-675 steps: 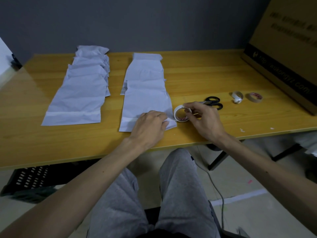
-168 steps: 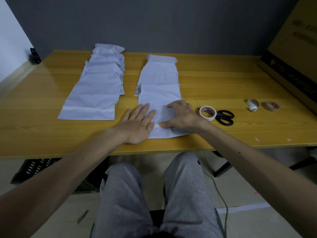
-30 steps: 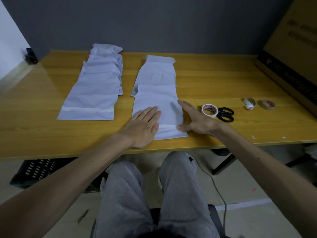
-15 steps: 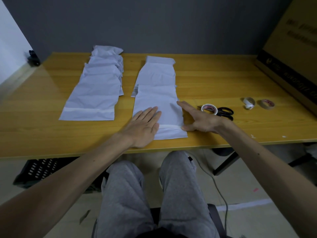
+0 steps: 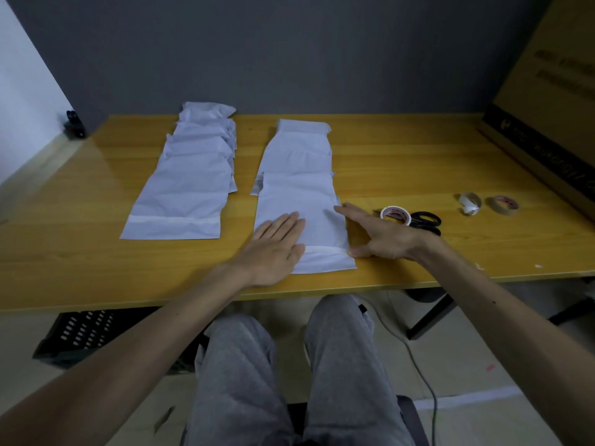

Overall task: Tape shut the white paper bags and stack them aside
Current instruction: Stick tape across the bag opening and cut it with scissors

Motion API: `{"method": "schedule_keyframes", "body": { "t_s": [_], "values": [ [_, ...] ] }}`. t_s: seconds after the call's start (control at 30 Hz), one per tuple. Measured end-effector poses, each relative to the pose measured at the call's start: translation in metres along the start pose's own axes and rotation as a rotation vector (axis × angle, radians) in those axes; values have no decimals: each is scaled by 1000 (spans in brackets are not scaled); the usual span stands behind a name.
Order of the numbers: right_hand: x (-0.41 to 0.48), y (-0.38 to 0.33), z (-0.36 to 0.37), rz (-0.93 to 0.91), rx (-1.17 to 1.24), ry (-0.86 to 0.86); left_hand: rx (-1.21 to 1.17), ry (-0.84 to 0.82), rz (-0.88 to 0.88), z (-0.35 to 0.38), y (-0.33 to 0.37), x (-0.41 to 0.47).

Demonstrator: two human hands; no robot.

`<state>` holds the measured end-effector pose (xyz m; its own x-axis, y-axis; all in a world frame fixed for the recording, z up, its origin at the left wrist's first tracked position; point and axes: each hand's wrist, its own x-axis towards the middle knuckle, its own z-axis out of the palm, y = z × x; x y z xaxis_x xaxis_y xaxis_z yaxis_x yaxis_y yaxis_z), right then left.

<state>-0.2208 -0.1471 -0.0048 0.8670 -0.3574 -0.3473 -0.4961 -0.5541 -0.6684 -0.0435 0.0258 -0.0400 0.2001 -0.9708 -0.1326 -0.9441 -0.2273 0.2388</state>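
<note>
Our left hand (image 5: pixel 273 249) lies flat, palm down and fingers spread wide, on the lower left part of the nearest white paper bag (image 5: pixel 306 220), holding nothing. Our right hand (image 5: pixel 380 239) rests open at the bag's right edge, with the forefinger stretched along that edge and the thumb touching the end of the tape strip (image 5: pixel 325 251) that runs across the bag near its folded end. That bag tops a row of overlapping bags (image 5: pixel 299 149) reaching toward the far side of the wooden counter (image 5: pixel 96 252). To the left, well apart, lies a second row of white bags (image 5: pixel 193 175), the nearest one with a tape band (image 5: pixel 170 221) across it.

Just right of our right hand sits a roll of tape (image 5: pixel 395 215), touching the black scissors (image 5: pixel 425 219). Farther right lie a small white tape roll (image 5: pixel 469 203) and a brown tape roll (image 5: pixel 502 205), close together. A large cardboard box (image 5: pixel 547 91) stands at the counter's right end. A black crate (image 5: pixel 83 333) sits on the floor below the counter.
</note>
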Motion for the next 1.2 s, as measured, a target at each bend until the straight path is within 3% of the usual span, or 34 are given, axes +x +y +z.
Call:
{"method": "schedule_keyframes", "body": {
  "t_s": [0.2,0.3,0.47,0.63,0.83,1.03,1.2],
  "values": [
    [4,-15,-2,38,206,160,-561,211,-28,-12,4,-7],
    [19,-22,-2,18,66,372,-738,359,-24,-20,0,-8],
    [47,-24,-3,33,-78,614,-562,518,-192,-39,-26,9],
    [71,-32,-4,29,-85,713,-506,508,-360,-60,-45,52],
    [91,-38,-9,112,-19,766,-504,450,-445,-58,-50,81],
    [97,-41,-9,136,66,809,-579,495,-577,-60,-53,87],
    [97,-39,-8,139,102,833,-630,509,-584,-59,-51,84]
  ]
}}
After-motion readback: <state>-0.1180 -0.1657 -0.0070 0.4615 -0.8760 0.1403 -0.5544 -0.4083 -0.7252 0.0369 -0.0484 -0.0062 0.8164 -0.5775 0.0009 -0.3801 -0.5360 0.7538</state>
